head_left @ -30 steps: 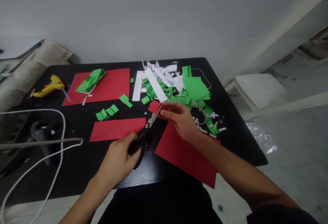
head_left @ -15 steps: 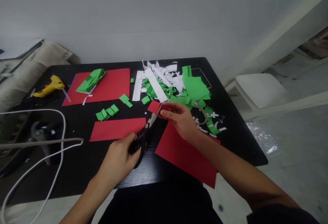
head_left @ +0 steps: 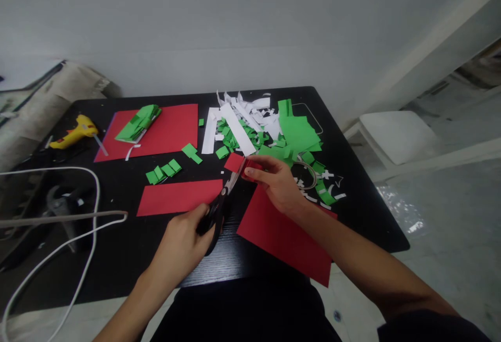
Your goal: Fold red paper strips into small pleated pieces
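Observation:
My left hand point(head_left: 187, 235) is closed around the black handles of a pair of scissors point(head_left: 224, 191), whose blades point up and to the right. Those blades lie across a small folded piece of red paper point(head_left: 234, 162). My right hand point(head_left: 276, 180) pinches the right part of that piece between thumb and fingers, just beyond the blades. Under my right wrist lies a large red sheet point(head_left: 284, 237), its corner over the table's front edge. A red paper strip point(head_left: 178, 197) rests left of the scissors.
Green and white scraps point(head_left: 238, 133) are heaped at the back, beside green sheets point(head_left: 299, 133) and a tape roll point(head_left: 304, 176). Leftward are a red sheet point(head_left: 176, 128) bearing folded green paper point(head_left: 139, 122), a yellow glue gun point(head_left: 78, 132), pliers point(head_left: 62, 209) and a white cable point(head_left: 96, 190).
Almost nothing differs. The scissor blades and the red piece have shifted very slightly to the left; both hands keep their hold.

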`<state>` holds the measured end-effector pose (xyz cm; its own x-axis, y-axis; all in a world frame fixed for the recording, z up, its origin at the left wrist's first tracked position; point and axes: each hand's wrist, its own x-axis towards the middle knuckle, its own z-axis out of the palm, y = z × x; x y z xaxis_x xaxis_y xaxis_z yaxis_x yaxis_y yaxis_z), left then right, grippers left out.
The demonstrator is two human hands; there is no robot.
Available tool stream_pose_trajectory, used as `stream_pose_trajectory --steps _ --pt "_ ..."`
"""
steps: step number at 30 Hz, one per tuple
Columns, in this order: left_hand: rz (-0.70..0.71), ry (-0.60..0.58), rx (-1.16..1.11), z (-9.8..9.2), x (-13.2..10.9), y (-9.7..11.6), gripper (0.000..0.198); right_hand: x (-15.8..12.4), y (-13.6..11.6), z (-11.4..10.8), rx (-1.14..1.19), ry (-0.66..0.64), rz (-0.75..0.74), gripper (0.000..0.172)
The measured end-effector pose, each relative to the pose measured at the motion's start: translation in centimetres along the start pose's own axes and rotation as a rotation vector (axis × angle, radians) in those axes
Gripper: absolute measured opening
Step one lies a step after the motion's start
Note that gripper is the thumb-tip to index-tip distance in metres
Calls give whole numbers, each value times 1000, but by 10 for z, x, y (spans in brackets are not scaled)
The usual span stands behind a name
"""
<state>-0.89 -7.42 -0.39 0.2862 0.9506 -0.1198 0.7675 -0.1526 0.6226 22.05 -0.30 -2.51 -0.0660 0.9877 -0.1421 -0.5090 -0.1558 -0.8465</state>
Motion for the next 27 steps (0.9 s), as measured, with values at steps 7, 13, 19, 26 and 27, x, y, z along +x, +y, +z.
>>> stream_pose_trajectory --steps 7,13,19,26,27 --pt "1 10 1 0 1 0 34 1 -1 0 7 10 -3 34" --pt "-41 5 -110 0 2 0 39 0 0 -1 -35 25 4 34" --pt "-149 -109 -515 -7 1 -1 48 0 0 -1 -68 24 5 34" --pt "-168 -253 -875 -15 -4 -11 42 -2 -1 2 -56 3 11 35" --pt "-184 -271 -912 -15 -5 -11 41 -2 -1 2 -49 -4 8 35"
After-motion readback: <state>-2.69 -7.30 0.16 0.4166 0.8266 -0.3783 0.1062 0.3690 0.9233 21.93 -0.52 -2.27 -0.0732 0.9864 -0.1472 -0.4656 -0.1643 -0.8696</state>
